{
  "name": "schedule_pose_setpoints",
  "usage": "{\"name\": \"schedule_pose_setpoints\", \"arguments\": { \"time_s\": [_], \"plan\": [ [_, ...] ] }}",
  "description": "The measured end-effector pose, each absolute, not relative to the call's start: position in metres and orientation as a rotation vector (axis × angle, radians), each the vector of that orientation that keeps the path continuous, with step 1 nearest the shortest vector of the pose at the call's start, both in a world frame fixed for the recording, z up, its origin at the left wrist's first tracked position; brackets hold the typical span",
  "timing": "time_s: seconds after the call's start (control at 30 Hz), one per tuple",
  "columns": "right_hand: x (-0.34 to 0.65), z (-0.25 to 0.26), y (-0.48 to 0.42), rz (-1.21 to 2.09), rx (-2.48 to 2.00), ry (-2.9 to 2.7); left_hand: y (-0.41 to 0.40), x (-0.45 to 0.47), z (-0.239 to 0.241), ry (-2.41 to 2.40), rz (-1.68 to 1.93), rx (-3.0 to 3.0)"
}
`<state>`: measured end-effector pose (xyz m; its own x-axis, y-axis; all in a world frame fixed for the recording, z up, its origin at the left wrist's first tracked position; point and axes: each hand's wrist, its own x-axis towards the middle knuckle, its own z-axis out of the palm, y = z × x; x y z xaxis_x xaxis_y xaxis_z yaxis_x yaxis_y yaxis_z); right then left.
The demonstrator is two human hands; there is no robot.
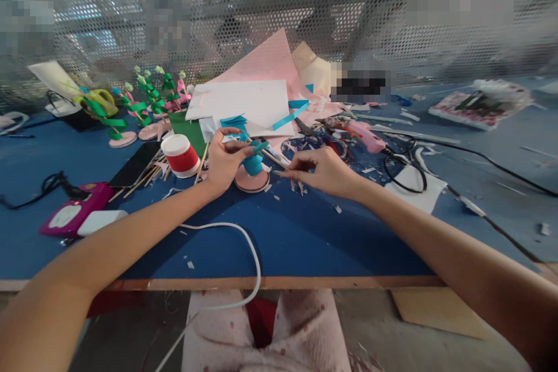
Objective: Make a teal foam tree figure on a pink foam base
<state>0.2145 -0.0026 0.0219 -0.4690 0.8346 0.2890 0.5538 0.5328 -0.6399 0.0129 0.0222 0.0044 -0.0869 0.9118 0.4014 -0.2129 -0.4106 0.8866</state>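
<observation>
My left hand is closed in a pinch on a blue paper strip, with its fingertips at the upper part of a small blue paper piece. That piece stands on a round pink base on the blue table. My right hand is closed just right of the base, thumb and forefinger together at the end of a thin wooden stick. The stick slants from the fingers up towards the blue paper. Small paper scraps lie below the right fingertips.
Left stand a red-and-white cup, a phone, a magenta power strip and several paper plants. Behind lie white sheets. A pink glue gun with pliers is at right. A white cable crosses the front edge.
</observation>
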Motion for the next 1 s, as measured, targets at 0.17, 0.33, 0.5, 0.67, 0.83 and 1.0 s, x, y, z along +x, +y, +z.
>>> {"name": "schedule_pose_setpoints", "arguments": {
  "time_s": [0.17,0.33,0.5,0.67,0.83,1.0],
  "plan": [
    [0.2147,0.0232,-0.0031,0.646,-1.114,-2.191,0.0224,0.012,0.0049,0.843,1.631,1.326],
    [0.2148,0.0233,-0.0035,0.669,-1.11,-2.202,0.0223,0.0117,0.0051,0.86,1.631,1.316],
    [0.2163,0.0214,-0.0011,0.636,-1.092,-2.211,0.0219,0.0112,0.0058,0.883,1.612,1.338],
    [0.2172,0.0214,0.0001,0.617,-1.085,-2.219,0.0219,0.0101,0.007,0.877,1.582,1.351],
    [0.2179,0.0228,0.0005,0.607,-1.072,-2.239,0.0222,0.0084,0.0086,0.854,1.529,1.339],
    [0.2191,0.0231,0.0014,0.615,-1.056,-2.239,0.0227,0.0076,0.008,0.816,1.5,1.38]
  ]
}}
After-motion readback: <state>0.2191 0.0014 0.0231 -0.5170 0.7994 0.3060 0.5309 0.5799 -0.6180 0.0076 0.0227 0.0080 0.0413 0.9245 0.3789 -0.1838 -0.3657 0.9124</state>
